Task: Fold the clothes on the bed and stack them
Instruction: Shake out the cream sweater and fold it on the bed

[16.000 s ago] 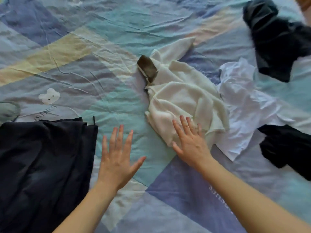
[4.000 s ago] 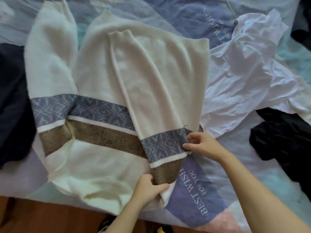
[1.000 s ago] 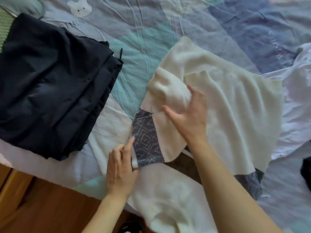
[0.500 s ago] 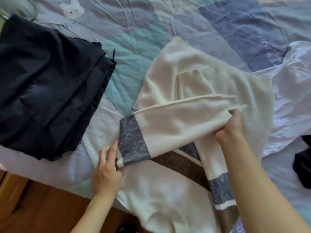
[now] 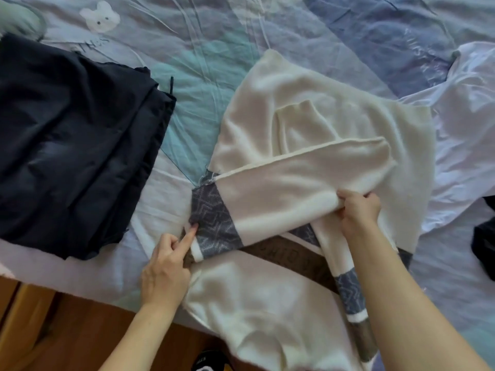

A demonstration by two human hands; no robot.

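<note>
A cream sweater (image 5: 308, 124) with a grey-blue patterned band and a brown band lies spread on the bed (image 5: 214, 62). One sleeve is folded across its body. My left hand (image 5: 167, 266) pinches the sweater's edge at the patterned band, with its index finger stretched along the fabric. My right hand (image 5: 359, 210) grips the folded sleeve near its cream end. A folded dark navy garment (image 5: 72, 145) lies at the left. A crumpled white shirt (image 5: 466, 129) lies at the right, partly under the sweater.
A black garment (image 5: 484, 245) shows at the right edge. The bed's near edge runs along the bottom left, with a wooden floor (image 5: 53, 330) below it. A dark shoe (image 5: 209, 362) peeks in at the bottom.
The sleeve has settled flat across the sweater's body. My right hand has slid down along it and my left hand now pinches the banded edge.
</note>
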